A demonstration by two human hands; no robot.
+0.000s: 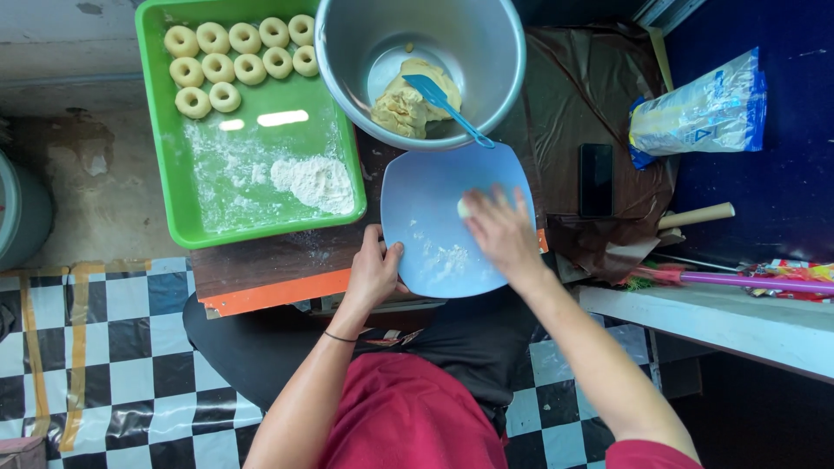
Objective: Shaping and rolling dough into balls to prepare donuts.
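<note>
A pale blue plate (434,187) dusted with flour lies on a small wooden table. My left hand (374,271) grips its near left edge. My right hand (501,233) presses flat on a small piece of pale dough (464,208) on the plate, and the hand looks blurred. Behind the plate stands a metal bowl (486,35) holding a lump of yellow dough (408,100) and a blue spatula (443,104). To the left is a green tray (174,174) with several ring-shaped dough pieces (234,65) and a heap of flour (314,181).
A black phone (596,179) lies on brown plastic sheeting to the right. Further right are a plastic flour bag (704,108), a wooden handle (697,215) and a pink stick (747,281). A black-and-white checked floor (113,365) lies below.
</note>
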